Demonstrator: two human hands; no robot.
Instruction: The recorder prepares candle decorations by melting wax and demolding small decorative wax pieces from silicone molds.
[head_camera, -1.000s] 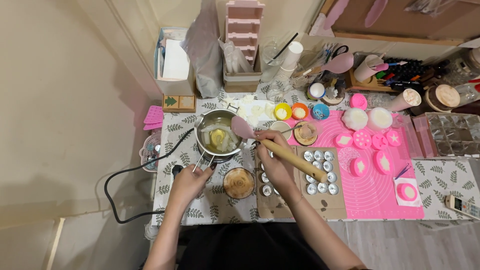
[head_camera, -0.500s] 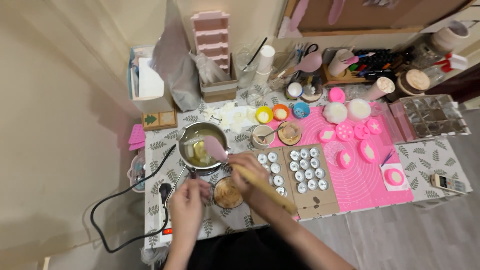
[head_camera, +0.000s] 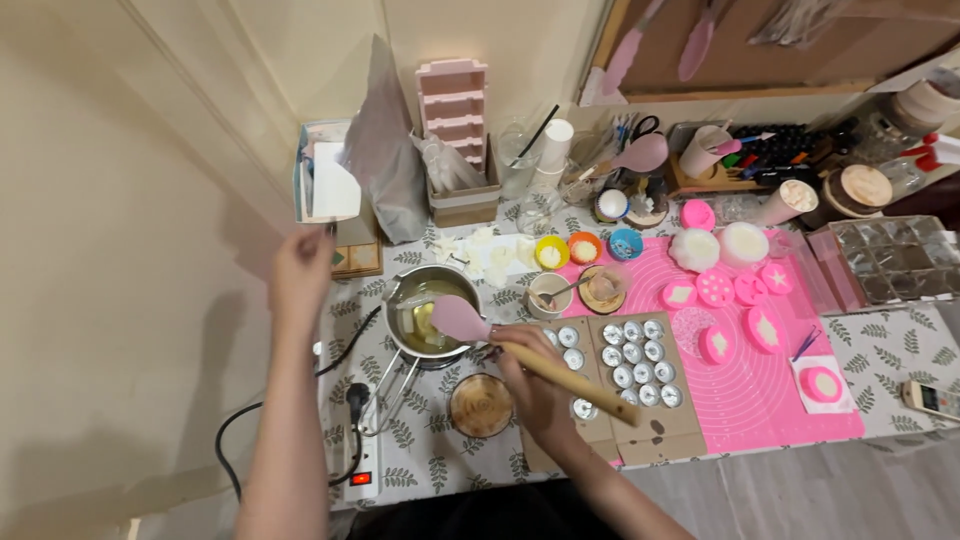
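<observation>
Pale wax lumps sit only partly melted in the steel pot (head_camera: 432, 318), so the melting looks unfinished. At the left, the left hand (head_camera: 300, 272) is raised near the wall, fingers loosely curled on nothing. The right hand (head_camera: 535, 378) grips a pink spatula (head_camera: 462, 318) over the pot. Rightward, the small metal cups (head_camera: 630, 365) on cardboard appear unfilled.

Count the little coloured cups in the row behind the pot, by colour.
Yellow cup: 1
Orange cup: 1
Blue cup: 1
Total: 3, in a row behind the metal pot, over which the right hand holds a pink spatula.
</observation>
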